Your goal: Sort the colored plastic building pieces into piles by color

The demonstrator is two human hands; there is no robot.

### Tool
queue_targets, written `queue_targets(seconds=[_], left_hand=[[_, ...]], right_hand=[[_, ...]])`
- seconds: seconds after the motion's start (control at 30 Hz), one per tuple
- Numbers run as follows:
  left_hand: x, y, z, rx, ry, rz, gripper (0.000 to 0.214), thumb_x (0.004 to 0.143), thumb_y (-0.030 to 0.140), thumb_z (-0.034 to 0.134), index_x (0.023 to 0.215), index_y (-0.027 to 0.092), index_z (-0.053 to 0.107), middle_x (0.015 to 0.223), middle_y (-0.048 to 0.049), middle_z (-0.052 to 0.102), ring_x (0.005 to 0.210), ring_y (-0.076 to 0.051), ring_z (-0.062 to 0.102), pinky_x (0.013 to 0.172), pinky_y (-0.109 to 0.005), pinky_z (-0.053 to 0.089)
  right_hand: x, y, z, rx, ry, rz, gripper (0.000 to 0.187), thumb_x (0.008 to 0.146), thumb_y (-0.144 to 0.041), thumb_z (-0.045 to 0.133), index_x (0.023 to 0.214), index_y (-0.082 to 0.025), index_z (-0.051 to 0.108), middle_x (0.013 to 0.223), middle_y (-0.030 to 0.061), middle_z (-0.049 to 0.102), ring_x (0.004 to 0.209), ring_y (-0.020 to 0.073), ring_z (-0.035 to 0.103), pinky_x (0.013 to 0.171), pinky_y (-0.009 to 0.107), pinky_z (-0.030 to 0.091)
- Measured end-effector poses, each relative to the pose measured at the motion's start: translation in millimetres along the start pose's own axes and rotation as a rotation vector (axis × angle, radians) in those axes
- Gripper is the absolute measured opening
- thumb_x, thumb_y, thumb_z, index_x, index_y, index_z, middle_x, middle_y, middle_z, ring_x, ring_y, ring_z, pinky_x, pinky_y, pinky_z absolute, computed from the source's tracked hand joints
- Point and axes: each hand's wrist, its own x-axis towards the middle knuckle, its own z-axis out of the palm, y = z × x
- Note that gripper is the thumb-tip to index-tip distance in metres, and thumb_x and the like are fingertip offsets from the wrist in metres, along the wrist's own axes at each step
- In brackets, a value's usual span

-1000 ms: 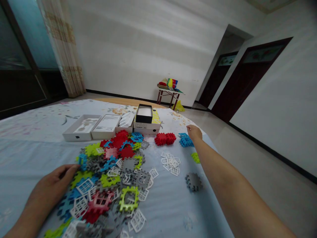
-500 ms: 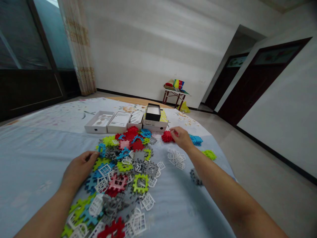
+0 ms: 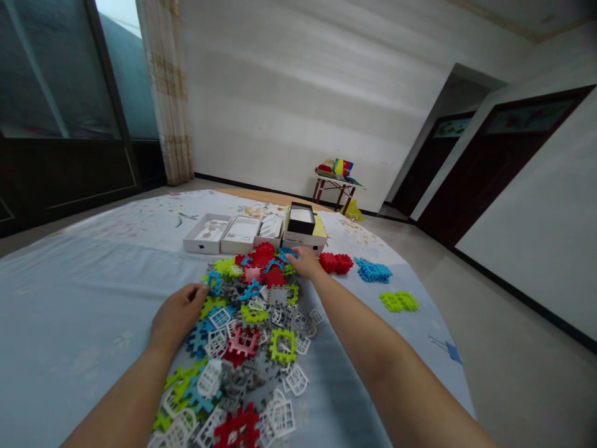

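A heap of several interlocking plastic tiles [image 3: 242,330] in red, blue, green, grey and white lies on a light blue bedsheet [image 3: 84,311]. My left hand [image 3: 180,314] rests on the heap's left edge, fingers curled over blue and green tiles. My right hand [image 3: 305,262] reaches across to the far end of the heap, fingertips on a blue tile beside red ones. Sorted to the right are a red group [image 3: 336,262], a blue group [image 3: 373,270] and a green group [image 3: 399,301].
Several open white boxes [image 3: 233,231] and a black-topped box [image 3: 301,221] stand in a row behind the heap. The bed's right edge drops to a tiled floor. A small table [image 3: 336,180] with colourful things stands by the far wall.
My right hand has drawn back from the blue group on the right, past the red group, to the far end of the heap. My left hand stays on the heap's left edge.
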Motion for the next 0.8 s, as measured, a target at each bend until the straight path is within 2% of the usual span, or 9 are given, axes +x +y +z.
queue_targets(seconds=[0.1, 0.27, 0.53, 0.67, 0.8], left_hand=[[-0.3, -0.5, 0.5, 0.008, -0.004, 0.001, 0.044, 0.078, 0.053, 0.035, 0.089, 0.022, 0.064, 0.089, -0.0052, 0.069, 0.083, -0.021, 0.061, 0.065, -0.025, 0.042], [-2.1, 0.2, 0.6, 0.008, 0.02, 0.011, 0.043, 0.078, 0.053, 0.034, 0.087, 0.023, 0.064, 0.087, -0.0051, 0.069, 0.082, -0.021, 0.062, 0.064, -0.024, 0.042], [-1.1, 2.7, -0.1, 0.013, 0.02, -0.008, 0.045, 0.077, 0.054, 0.035, 0.088, 0.023, 0.064, 0.083, -0.0051, 0.068, 0.077, -0.021, 0.061, 0.06, -0.025, 0.04], [-1.2, 2.6, -1.7, -0.024, 0.01, 0.011, 0.045, 0.076, 0.053, 0.037, 0.09, 0.021, 0.065, 0.084, -0.0053, 0.068, 0.078, -0.02, 0.061, 0.062, -0.025, 0.041], [-1.9, 1.8, -2.5, -0.067, 0.01, 0.047, 0.045, 0.075, 0.052, 0.039, 0.09, 0.019, 0.065, 0.086, -0.005, 0.069, 0.08, -0.019, 0.061, 0.067, -0.023, 0.042]], right_hand=[[8.9, 1.7, 12.1, 0.006, -0.046, 0.04, 0.053, 0.078, -0.052, 0.052, 0.112, -0.013, 0.057, 0.122, 0.0166, 0.053, 0.114, 0.0264, 0.047, 0.096, 0.043, 0.033], [-3.5, 2.7, 18.5, 0.056, -0.133, 0.016, 0.045, 0.074, -0.047, 0.058, 0.109, -0.018, 0.059, 0.114, 0.01, 0.059, 0.105, 0.0228, 0.054, 0.091, 0.037, 0.039], [-51.4, 2.1, -9.2, 0.174, -0.131, -0.032, 0.026, 0.074, -0.034, 0.059, 0.096, -0.021, 0.064, 0.101, 0.0028, 0.064, 0.095, 0.0183, 0.057, 0.085, 0.033, 0.042], [-74.2, -10.3, -26.4, 0.389, -0.116, -0.062, 0.024, 0.077, -0.03, 0.053, 0.097, -0.019, 0.063, 0.1, 0.0027, 0.064, 0.095, 0.0172, 0.057, 0.087, 0.033, 0.042], [-95.9, -29.2, -37.8, 0.587, -0.224, -0.104, 0.025, 0.079, -0.028, 0.051, 0.099, -0.019, 0.062, 0.098, 0.0017, 0.065, 0.091, 0.0154, 0.058, 0.085, 0.032, 0.043]])
